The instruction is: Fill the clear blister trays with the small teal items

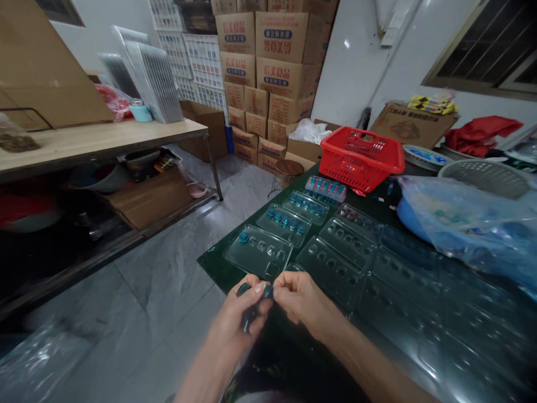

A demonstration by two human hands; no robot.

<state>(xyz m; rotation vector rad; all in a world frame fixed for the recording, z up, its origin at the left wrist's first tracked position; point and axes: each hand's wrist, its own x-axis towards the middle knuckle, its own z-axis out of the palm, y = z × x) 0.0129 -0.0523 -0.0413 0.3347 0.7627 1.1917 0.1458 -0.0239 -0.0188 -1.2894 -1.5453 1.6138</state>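
Observation:
My left hand is curled round several small teal pieces, one of them sticking up at the fingertips; their exact kind is too blurred to tell. Fingertips of my right hand are pinched together right beside that piece, and whatever they grip is hidden. Just beyond my hands lies a clear plastic blister tray with one teal piece in its corner pocket. Behind it, another clear tray carries a row of teal pieces, as do the trays farther back.
Several clear trays with bare pockets cover the right of the dark green table. A red plastic basket stands at the back. To the right is a blue basin under plastic film. Stacked cartons and a wooden bench stand beyond.

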